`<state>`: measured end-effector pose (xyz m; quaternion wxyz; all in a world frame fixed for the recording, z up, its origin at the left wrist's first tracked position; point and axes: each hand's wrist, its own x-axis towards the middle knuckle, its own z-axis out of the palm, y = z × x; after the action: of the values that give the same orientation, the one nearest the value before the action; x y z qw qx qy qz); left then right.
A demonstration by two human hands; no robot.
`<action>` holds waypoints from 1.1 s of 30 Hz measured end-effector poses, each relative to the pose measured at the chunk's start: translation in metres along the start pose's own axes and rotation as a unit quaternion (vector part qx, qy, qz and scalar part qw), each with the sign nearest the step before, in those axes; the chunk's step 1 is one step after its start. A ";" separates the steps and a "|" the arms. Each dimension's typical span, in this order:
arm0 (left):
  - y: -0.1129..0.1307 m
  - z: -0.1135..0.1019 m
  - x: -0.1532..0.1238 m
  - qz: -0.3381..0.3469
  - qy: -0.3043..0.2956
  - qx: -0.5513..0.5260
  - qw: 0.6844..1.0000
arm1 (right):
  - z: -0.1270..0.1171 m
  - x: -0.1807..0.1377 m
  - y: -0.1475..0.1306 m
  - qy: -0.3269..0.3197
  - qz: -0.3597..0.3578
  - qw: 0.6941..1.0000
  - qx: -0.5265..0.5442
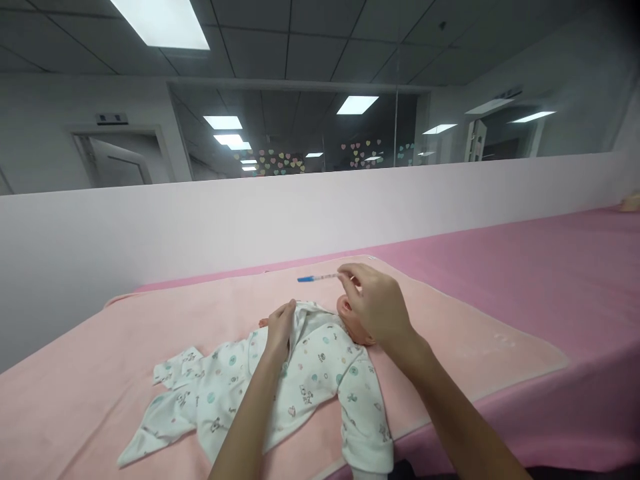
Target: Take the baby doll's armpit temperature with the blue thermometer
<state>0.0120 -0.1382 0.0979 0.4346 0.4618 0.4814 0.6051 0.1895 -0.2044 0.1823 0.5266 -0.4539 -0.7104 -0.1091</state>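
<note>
"Found in right hand point(376, 300)?"
"Clamped at fingertips on a thin blue-ended stick point(317, 277), held over the peach blanket point(240, 303), far of the doll's head point(356, 327)."
"In left hand point(280, 325)?"
"Clamped on the printed garment point(313, 370) at its neckline."

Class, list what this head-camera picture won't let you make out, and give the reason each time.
All in the head view:
Doll's head: partly hidden by the right hand.
Blue-ended stick: markings too small to read; its other end is covered by the right hand.
Left hand: some fingers hidden by the hand itself and the patterned garment.
Tan object: blurred, cut off by the right edge.
</note>
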 end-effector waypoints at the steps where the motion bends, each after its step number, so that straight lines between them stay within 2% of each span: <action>1: 0.001 0.002 -0.002 0.033 -0.035 0.039 0.998 | -0.008 0.004 0.000 0.025 0.011 0.997 0.069; 4: 0.004 0.009 -0.012 0.116 -0.161 0.192 0.961 | -0.025 0.012 0.002 0.024 0.048 0.967 0.248; 5: 0.005 0.011 -0.015 0.135 -0.180 0.240 0.944 | -0.028 0.012 0.005 0.015 0.062 0.958 0.280; 7: 0.006 0.014 -0.019 0.162 -0.182 0.300 0.922 | -0.032 0.004 0.014 -0.001 0.086 0.952 0.294; 9: 0.007 0.014 -0.020 0.166 -0.173 0.312 0.919 | -0.034 -0.017 0.030 -0.021 0.112 0.956 0.270; 11: 0.008 0.014 -0.019 0.146 -0.176 0.290 0.929 | -0.035 -0.049 0.054 -0.052 0.152 0.956 0.244; 16: 0.010 0.012 -0.015 0.083 -0.176 0.168 0.966 | -0.029 -0.137 0.128 -0.064 0.305 0.932 0.188; 19: 0.009 0.011 -0.013 0.073 -0.158 0.143 0.974 | -0.024 -0.165 0.164 -0.084 0.327 0.934 0.115; 22: 0.007 0.009 -0.011 0.082 -0.151 0.151 0.973 | -0.018 -0.172 0.180 -0.089 0.283 0.955 -0.018; 25: 0.004 0.007 -0.009 0.091 -0.159 0.154 0.971 | -0.007 -0.160 0.165 -0.051 0.201 0.972 -0.108; 28: 0.002 0.006 -0.008 0.094 -0.165 0.158 0.969 | 0.012 -0.130 0.119 -0.024 0.183 0.979 -0.087; 30: 0.001 0.006 -0.007 0.094 -0.165 0.153 0.970 | 0.030 -0.106 0.081 -0.069 0.141 0.986 -0.056; 33: 0.001 0.006 -0.007 0.092 -0.168 0.137 0.972 | 0.064 -0.074 0.037 -0.145 0.023 0.986 -0.083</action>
<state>0.0196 -0.1444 0.0986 0.3845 0.6544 0.4352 0.4842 0.1785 -0.1827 0.0809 0.3805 -0.5231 -0.7575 -0.0886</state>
